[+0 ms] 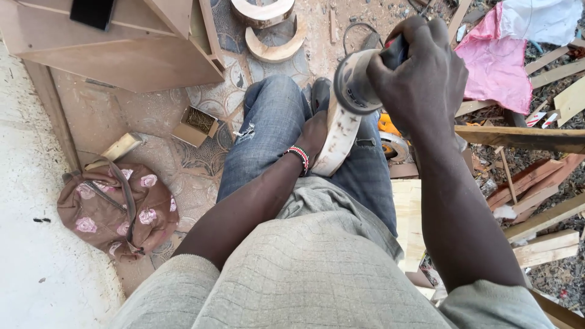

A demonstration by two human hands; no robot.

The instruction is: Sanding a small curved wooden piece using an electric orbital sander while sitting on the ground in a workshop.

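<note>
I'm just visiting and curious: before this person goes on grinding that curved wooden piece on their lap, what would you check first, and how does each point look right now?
1. Right hand wrapped firmly around the grinder: ok.
2. Left hand steadying the curved wooden piece between the knees: ok, though it sits close to the disc.
3. Gloves: not ok, both hands bare.
4. Legs clear of the disc: not ok, the piece rests against the jeans.
5. Power cord free of the work: cannot tell, only a loop shows on the floor.
6. Disc spinning or stopped: cannot tell.
</note>
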